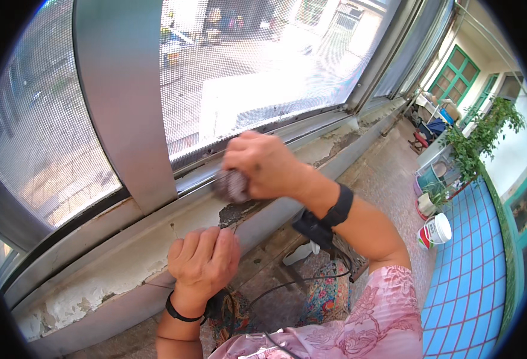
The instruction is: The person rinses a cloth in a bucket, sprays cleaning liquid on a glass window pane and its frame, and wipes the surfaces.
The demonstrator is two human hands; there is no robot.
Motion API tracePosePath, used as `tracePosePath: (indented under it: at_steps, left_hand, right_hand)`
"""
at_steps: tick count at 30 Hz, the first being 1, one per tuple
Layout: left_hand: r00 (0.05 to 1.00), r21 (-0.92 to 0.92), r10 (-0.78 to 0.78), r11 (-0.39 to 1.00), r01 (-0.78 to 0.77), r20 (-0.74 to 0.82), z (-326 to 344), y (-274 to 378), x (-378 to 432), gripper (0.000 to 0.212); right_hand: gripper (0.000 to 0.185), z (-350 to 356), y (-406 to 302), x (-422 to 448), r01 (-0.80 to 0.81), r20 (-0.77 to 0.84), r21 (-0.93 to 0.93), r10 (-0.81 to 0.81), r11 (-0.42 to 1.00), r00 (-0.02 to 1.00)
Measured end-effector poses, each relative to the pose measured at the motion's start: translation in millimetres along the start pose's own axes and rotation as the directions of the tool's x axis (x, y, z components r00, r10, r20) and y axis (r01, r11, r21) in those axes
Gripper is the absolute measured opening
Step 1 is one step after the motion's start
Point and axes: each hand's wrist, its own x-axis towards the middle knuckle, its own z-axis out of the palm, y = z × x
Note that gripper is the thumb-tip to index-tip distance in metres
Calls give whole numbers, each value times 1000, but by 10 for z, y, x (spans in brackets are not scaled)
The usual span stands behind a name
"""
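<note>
My right hand (263, 168) is closed around a bunched grey-brown cloth (232, 186), blurred at its edge. It is over the bottom track (196, 181) of a metal-framed window, close to the mesh screen (191, 103). Below the cloth, dark bare patches (232, 215) show in the sill (124, 273), whose pale paint is peeling. My left hand (203, 260) is at the sill's front edge, by a grey rail (263, 229), with its fingers curled. Its palm and fingertips are hidden, so I cannot see whether it grips anything.
A wide metal upright (120, 98) divides the window. A cable (286, 282) hangs between my arms from a black device (313, 231) near my right wrist. Along the right stand a white bucket (434, 231), potted plants (483, 130) and a blue-tiled wall (465, 264).
</note>
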Motion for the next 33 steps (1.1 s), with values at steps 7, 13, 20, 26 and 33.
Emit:
tracePosePath:
  at_steps: [7, 13, 20, 26, 33]
  left_hand:
    - [1000, 5, 25, 1000, -25, 14, -51, 26, -5, 14]
    - [992, 58, 108, 993, -105, -59, 11, 48, 3, 12]
    - [992, 105, 94, 991, -86, -80, -15, 66, -12, 13]
    - [989, 38, 120, 992, -117, -82, -49, 60, -77, 14]
    - [988, 83, 128, 989, -121, -85, -3, 70, -79, 15]
  right_hand:
    - [18, -110, 354, -327, -52, -51, 16, 53, 999, 997]
    - [16, -252, 813, -677, -138, -79, -80, 132, 987, 988]
    - [22, -6, 63, -43, 18, 11, -83, -17, 996, 1000]
    - [21, -173, 567, -513, -120, -25, -78, 119, 990, 993]
    - [21, -73, 233, -232, -1, -23, -32, 1, 999, 1000]
